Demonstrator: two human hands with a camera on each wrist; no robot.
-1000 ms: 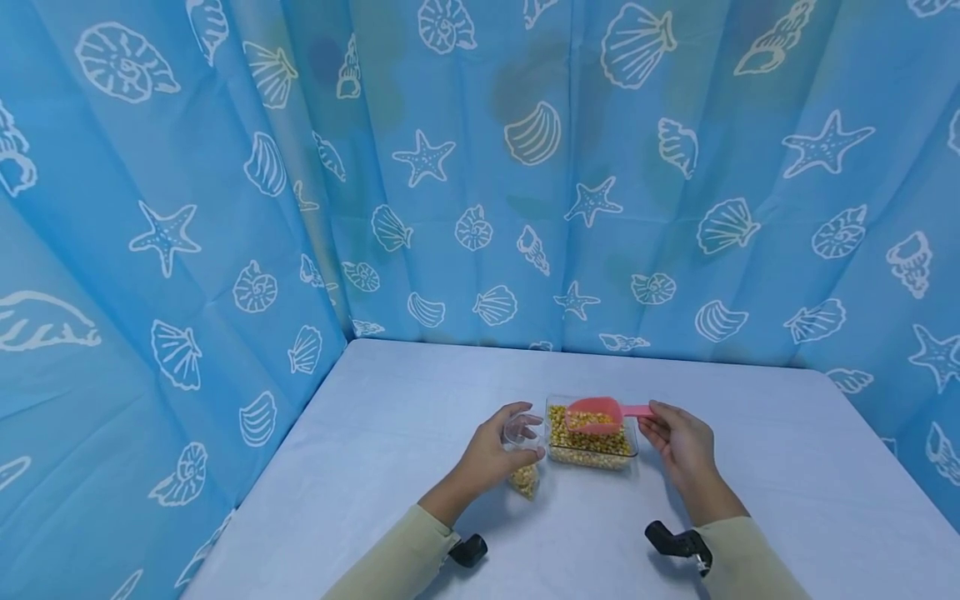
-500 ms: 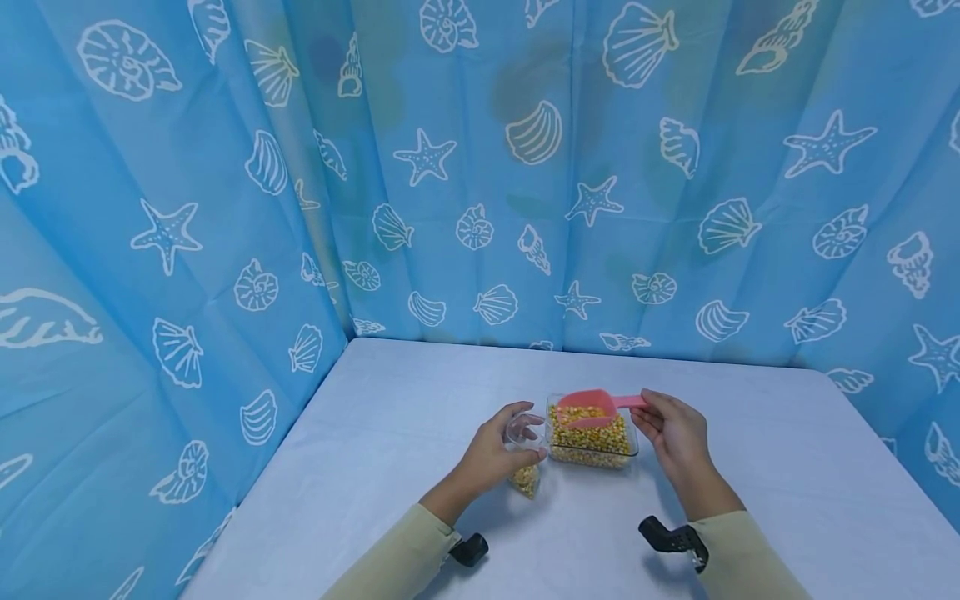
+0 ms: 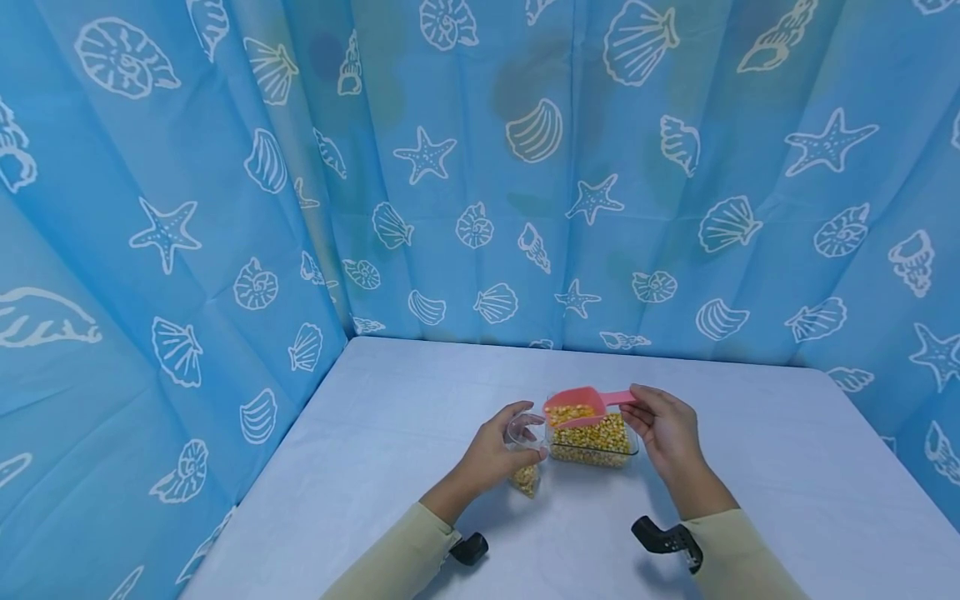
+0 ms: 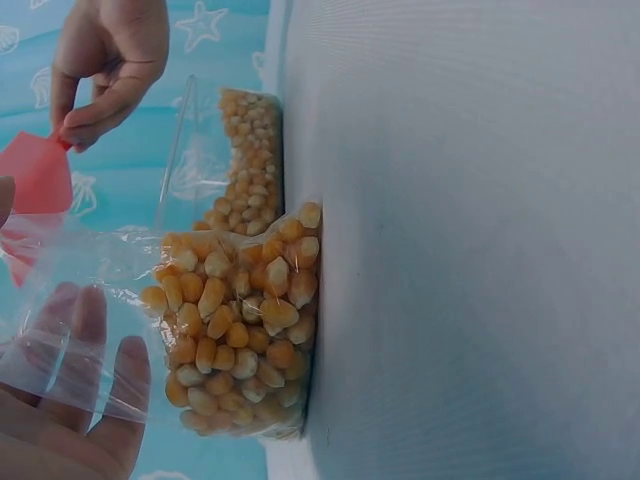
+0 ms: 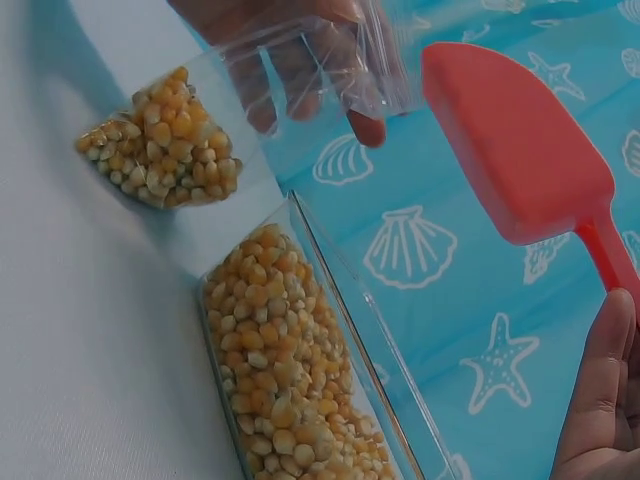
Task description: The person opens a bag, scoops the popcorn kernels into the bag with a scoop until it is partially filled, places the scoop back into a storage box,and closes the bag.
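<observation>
My left hand [image 3: 487, 454] curls its fingers and thumb round the open mouth of a clear plastic zip bag [image 4: 110, 265], whose bottom, filled with corn kernels [image 4: 240, 335], touches the table. In my right hand [image 3: 667, 433] I pinch the handle of a pink scoop [image 3: 583, 396], which carries kernels and is raised near the bag's mouth. Below the scoop stands a clear rectangular container [image 3: 636, 450] full of corn kernels [image 5: 290, 370], just right of the bag. In the right wrist view the scoop's underside hides its load.
A white cloth covers the table [image 3: 420, 392]. Blue curtains [image 3: 480, 175] with shell and starfish prints hang along its back and left sides. A black camera mount [image 3: 667, 537] sits at my right wrist, another camera [image 3: 470, 550] at my left.
My right hand has lifted the kernel-filled scoop off the container's corn and moved it left toward the bag. The left hand and bag stay almost in place.
</observation>
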